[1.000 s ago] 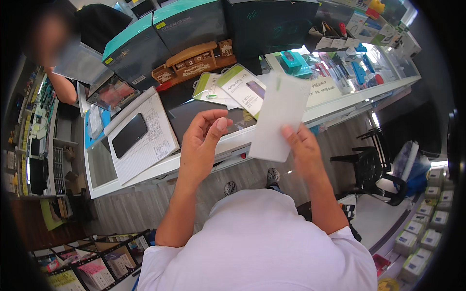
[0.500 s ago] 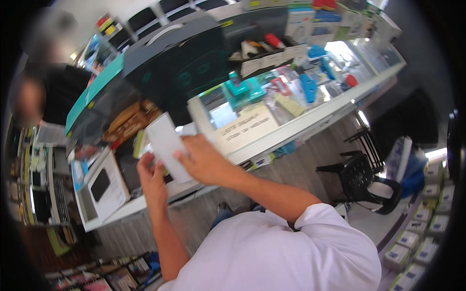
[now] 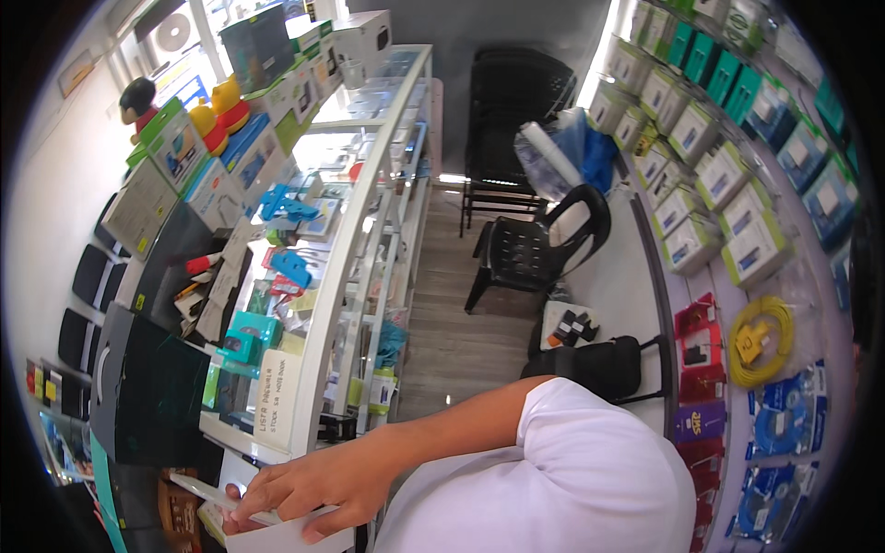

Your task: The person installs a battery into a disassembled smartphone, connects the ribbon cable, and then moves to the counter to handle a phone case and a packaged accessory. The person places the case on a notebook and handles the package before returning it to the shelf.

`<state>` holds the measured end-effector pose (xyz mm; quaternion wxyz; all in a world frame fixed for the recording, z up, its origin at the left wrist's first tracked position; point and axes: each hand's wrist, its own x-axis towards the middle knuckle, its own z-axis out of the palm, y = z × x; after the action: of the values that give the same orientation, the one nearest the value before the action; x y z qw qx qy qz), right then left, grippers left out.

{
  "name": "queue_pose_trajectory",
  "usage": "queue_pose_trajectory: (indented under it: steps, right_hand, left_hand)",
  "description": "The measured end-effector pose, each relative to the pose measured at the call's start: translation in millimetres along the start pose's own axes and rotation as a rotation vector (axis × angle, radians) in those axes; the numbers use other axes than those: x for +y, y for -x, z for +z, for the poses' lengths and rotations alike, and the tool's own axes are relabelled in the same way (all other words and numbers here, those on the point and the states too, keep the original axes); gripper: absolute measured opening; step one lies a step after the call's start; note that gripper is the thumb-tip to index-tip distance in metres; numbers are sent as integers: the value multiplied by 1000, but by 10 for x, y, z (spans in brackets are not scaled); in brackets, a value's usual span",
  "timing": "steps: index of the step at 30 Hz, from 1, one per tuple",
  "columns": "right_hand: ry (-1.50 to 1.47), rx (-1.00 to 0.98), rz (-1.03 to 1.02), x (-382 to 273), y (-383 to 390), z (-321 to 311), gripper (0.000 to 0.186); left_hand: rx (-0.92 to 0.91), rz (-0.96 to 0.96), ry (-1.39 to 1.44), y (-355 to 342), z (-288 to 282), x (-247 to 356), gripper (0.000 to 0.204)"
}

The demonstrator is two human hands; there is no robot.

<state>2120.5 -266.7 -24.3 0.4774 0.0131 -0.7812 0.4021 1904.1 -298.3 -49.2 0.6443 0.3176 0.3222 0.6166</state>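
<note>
At the lower left, my right hand (image 3: 318,484) reaches over a flat white box (image 3: 290,537). Its thumb lies along the near white face and its fingers curl over the far side, gripping it. Another thin white edge (image 3: 203,491) shows just beyond the fingers; whether it belongs to the same box I cannot tell. My left hand is out of the picture. Right beside the box are the counter's end and a brown item (image 3: 180,511), partly cut off.
A glass display counter (image 3: 323,369) runs away from me on the left, with boxes and a lettered card (image 3: 275,392) on it. A black plastic chair (image 3: 539,244) stands in the aisle. Packaged goods (image 3: 696,198) hang along the right wall.
The view has swung to the right, bringing the aisle and right wall into sight. The white box now sits at the lower left edge, and my left hand has left the picture.
</note>
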Motion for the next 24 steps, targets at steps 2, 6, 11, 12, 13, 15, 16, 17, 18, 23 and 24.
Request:
queue_pose_trajectory:
  steps: [2, 6, 11, 12, 13, 15, 16, 17, 18, 23, 24]
  right_hand:
    - [136, -38, 13, -284, 162, -233, 20]
    - [315, 1, 301, -824, 585, -696, 19]
    - [657, 34, 415, -1290, 1241, -1289, 18]
    - [707, 29, 458, -1362, 1379, -1427, 18]
    - [746, 56, 475, -1443, 1514, -1576, 19]
    - [828, 65, 587, -1633, 1770, -1904, 21]
    - [837, 93, 624, -1732, 1889, -2069, 21]
    - [843, 104, 676, -1835, 2005, -2239, 22]
    - [846, 111, 727, -1936, 2114, -2407, 23]
    - [884, 252, 1012, -2346, 2621, -3127, 30]
    - [872, 284, 1102, -2406, 2721, -3246, 33]
  left_hand:
    - [-139, -169, 115, -137, 323, -160, 45]
    - [-303, -465, 219, -361, 1090, -579, 50]
    - [-320, -575, 88, -705, 1923, -1368, 63]
    - [-321, -631, 94, -790, 2069, -1557, 65]
    - [-366, -684, 131, -874, 2222, -1751, 66]
    - [-443, -753, 158, -1021, 2566, -2169, 63]
    - [-452, -790, 161, -1098, 2752, -2394, 61]
    - [-484, -831, 187, -1160, 2942, -2621, 59]
    - [-483, -928, 212, -1260, 3134, -2817, 63]
    - [-635, -1016, 240, -1528, 4047, -3664, 52]
    - [-713, -1055, 278, -1603, 4218, -3785, 52]
